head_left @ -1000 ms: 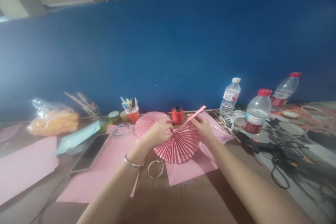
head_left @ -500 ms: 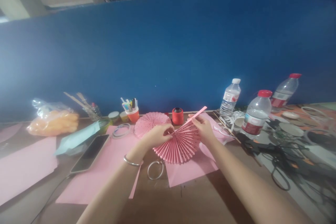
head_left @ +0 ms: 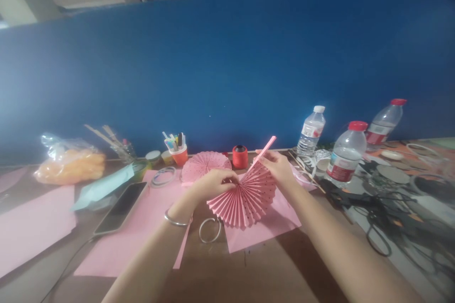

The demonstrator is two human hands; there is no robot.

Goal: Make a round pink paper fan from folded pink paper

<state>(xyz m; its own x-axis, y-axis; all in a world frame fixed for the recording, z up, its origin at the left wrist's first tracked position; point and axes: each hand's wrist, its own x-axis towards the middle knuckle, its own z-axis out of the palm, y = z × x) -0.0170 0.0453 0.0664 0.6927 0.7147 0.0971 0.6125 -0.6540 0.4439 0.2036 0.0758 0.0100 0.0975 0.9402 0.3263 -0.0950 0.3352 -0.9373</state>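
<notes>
A pleated pink paper fan, dotted with small dark holes or spots, is spread between my two hands. My left hand is closed on it near its centre, where the folds meet. With fingers pinched, my right hand grips the upper right edge, from which a narrow folded strip sticks up. Beneath the fan lies a pink paper sheet. A second pleated pink rosette rests flat just behind my left hand. Between my forearms, a silver ring lies on the table.
To the left are a phone, pink sheets, a pale green packet and a bag of something yellow. Behind stand a cup of pens and a red spool-like object. Bottles and cables crowd the right.
The fan has opened a little wider and dropped lower. My right hand has shifted slightly right and up, and the upright strip leans a bit more vertically.
</notes>
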